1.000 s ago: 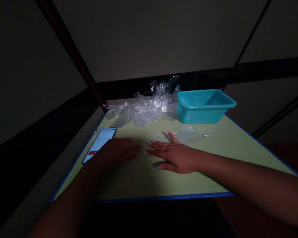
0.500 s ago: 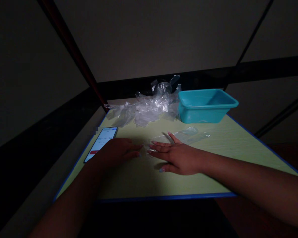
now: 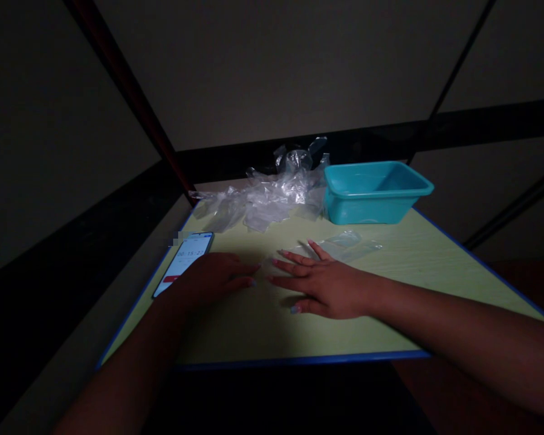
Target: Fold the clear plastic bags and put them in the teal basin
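Observation:
A clear plastic bag (image 3: pixel 344 244) lies flat on the pale yellow-green table (image 3: pixel 272 338), its left part under my right hand (image 3: pixel 321 283). The fingers of that hand are spread over the plastic. To the left, my left hand (image 3: pixel 222 275) rests low over the table with its fingers stretched toward the bag's left end; part of this hand is in shadow. Neither hand grips anything. Beside my left hand and partly behind it lies a phone (image 3: pixel 188 257) with a lit timer screen.
A heap of crumpled clear plastic bags (image 3: pixel 272 202) is at the table's far side. Right of it, touching or nearly so, stands a turquoise basin (image 3: pixel 372 208). The table has a blue edge, with a wall behind it.
The fingers of my right hand are spread slightly differently over the bag. My left hand has barely moved. The view has shifted a little.

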The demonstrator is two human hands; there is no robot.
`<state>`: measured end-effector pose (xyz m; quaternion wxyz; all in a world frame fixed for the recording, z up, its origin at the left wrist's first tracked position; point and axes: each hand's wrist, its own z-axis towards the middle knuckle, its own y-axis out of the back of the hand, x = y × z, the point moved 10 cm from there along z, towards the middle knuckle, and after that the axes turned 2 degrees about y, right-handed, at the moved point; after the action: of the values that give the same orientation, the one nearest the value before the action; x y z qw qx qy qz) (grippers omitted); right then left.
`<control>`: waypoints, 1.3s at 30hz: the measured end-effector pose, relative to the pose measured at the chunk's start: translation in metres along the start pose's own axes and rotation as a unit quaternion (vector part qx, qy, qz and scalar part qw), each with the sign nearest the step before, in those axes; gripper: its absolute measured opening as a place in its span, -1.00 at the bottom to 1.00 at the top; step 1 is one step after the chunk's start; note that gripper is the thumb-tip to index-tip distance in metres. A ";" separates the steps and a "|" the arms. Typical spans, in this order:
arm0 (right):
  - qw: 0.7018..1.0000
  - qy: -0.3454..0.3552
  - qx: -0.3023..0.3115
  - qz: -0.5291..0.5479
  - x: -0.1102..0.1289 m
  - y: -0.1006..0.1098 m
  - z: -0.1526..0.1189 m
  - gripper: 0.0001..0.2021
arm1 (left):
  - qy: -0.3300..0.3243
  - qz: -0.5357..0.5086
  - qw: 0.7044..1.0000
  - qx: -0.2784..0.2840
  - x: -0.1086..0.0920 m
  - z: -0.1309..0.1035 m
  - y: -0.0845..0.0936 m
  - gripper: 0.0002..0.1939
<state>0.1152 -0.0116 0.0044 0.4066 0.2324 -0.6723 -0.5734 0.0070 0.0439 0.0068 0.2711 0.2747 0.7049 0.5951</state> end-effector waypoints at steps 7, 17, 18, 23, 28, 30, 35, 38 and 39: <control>0.999 -0.038 -0.013 -0.006 -0.012 -0.003 0.005 -0.37 | -0.010 -0.016 1.000 -0.002 0.000 0.001 0.000 -0.50; 0.998 -0.056 0.003 0.004 -0.015 -0.010 0.004 -0.41 | 0.005 -0.024 1.000 0.001 -0.001 0.000 0.002 -0.49; 0.998 -0.055 0.004 0.005 -0.015 -0.009 0.003 -0.41 | 0.007 -0.023 1.000 0.002 -0.001 0.000 0.002 -0.49; 0.998 -0.059 -0.001 0.004 -0.014 -0.008 0.001 -0.40 | 0.007 -0.014 1.000 0.001 0.001 0.001 0.000 -0.51; 0.998 -0.069 0.006 0.001 -0.015 -0.009 0.000 -0.37 | 0.013 -0.022 1.000 0.011 0.002 0.000 -0.001 -0.50; 0.997 -0.070 0.011 0.000 -0.016 -0.010 0.000 -0.37 | 0.015 -0.022 1.000 0.009 0.002 -0.001 0.000 -0.51; 0.998 -0.069 0.009 0.001 -0.016 -0.011 0.001 -0.35 | 0.023 0.017 0.996 -0.090 0.002 -0.002 0.017 -0.50; 0.997 -0.073 0.013 0.007 -0.017 -0.013 0.001 -0.34 | -0.025 -0.011 0.991 -0.131 -0.010 -0.001 0.020 -0.47; 0.997 -0.075 0.017 0.009 -0.017 -0.014 0.001 -0.34 | -0.047 -0.031 0.991 -0.125 -0.015 0.000 0.017 -0.47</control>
<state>0.1221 -0.0006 -0.0138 0.3564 0.1899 -0.7122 -0.5742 0.0180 0.0357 0.0244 0.3544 0.2448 0.6196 0.6562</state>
